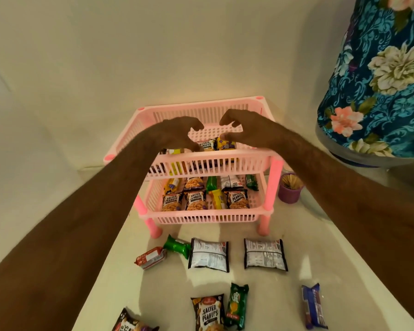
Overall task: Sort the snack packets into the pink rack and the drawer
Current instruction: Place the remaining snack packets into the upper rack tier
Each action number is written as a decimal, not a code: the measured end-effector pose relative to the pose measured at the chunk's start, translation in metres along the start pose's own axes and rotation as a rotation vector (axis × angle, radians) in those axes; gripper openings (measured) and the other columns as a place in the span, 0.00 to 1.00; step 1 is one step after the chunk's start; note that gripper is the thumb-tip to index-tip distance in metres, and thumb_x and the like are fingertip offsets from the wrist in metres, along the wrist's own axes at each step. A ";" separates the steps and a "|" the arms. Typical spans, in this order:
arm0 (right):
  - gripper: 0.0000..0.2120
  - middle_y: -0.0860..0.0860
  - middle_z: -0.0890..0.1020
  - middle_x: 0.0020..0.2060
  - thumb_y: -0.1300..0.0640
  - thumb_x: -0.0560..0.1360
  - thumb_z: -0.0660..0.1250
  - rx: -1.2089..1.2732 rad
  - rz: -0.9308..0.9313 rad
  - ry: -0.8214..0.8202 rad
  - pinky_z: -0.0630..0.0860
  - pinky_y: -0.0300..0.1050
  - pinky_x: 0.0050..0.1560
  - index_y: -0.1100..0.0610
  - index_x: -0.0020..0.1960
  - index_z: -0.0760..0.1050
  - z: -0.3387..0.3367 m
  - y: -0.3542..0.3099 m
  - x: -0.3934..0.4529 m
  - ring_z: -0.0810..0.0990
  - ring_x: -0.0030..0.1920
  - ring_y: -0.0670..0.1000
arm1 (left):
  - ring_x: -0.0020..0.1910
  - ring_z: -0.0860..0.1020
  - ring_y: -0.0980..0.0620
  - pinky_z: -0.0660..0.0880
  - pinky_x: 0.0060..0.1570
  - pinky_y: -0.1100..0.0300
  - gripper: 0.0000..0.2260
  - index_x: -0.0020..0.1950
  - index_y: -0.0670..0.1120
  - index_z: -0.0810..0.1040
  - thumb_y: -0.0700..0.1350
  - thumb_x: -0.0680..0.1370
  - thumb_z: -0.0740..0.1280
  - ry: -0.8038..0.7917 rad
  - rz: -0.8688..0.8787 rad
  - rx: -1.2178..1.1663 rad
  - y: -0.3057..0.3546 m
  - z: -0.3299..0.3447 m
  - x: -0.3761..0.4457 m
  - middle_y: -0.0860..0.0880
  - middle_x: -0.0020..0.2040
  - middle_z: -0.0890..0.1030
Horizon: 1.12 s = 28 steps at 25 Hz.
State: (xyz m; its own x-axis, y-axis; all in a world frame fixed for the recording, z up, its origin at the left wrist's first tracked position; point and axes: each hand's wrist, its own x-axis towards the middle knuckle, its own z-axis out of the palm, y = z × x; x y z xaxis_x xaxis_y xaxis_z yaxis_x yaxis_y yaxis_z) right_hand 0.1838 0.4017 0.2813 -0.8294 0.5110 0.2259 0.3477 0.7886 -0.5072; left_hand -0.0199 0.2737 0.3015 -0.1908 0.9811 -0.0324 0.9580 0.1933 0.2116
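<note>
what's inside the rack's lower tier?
Lower tier of the pink rack holds several salted peanut packets, a green packet and a yellow one. The upper tier covers its back part.
</note>
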 end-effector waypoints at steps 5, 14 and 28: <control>0.09 0.50 0.79 0.47 0.55 0.77 0.71 0.114 -0.151 0.358 0.72 0.39 0.46 0.55 0.55 0.76 0.019 -0.031 -0.046 0.74 0.44 0.49 | 0.69 0.71 0.50 0.63 0.64 0.49 0.25 0.69 0.54 0.72 0.58 0.75 0.72 0.321 0.073 -0.058 0.002 0.014 -0.036 0.53 0.70 0.72; 0.08 0.43 0.74 0.41 0.64 0.76 0.71 0.286 -0.015 0.308 0.67 0.29 0.41 0.57 0.53 0.75 0.104 -0.025 -0.147 0.71 0.40 0.37 | 0.67 0.67 0.51 0.61 0.63 0.53 0.20 0.64 0.54 0.70 0.55 0.74 0.68 0.543 0.133 -0.214 0.049 0.144 -0.128 0.54 0.66 0.69; 0.22 0.51 0.76 0.66 0.57 0.77 0.71 0.109 0.396 -0.166 0.68 0.42 0.65 0.54 0.70 0.72 0.197 0.089 -0.255 0.73 0.66 0.53 | 0.74 0.62 0.47 0.60 0.69 0.48 0.45 0.78 0.54 0.60 0.54 0.66 0.79 -0.485 0.088 -0.111 0.072 0.322 -0.201 0.53 0.77 0.62</control>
State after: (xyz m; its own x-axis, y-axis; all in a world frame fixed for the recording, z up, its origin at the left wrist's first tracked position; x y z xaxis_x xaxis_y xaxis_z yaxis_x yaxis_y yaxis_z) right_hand 0.3397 0.2739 0.0144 -0.7035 0.6976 -0.1358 0.6120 0.4975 -0.6148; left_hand 0.1561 0.0938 0.0091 0.0360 0.8903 -0.4539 0.9323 0.1336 0.3360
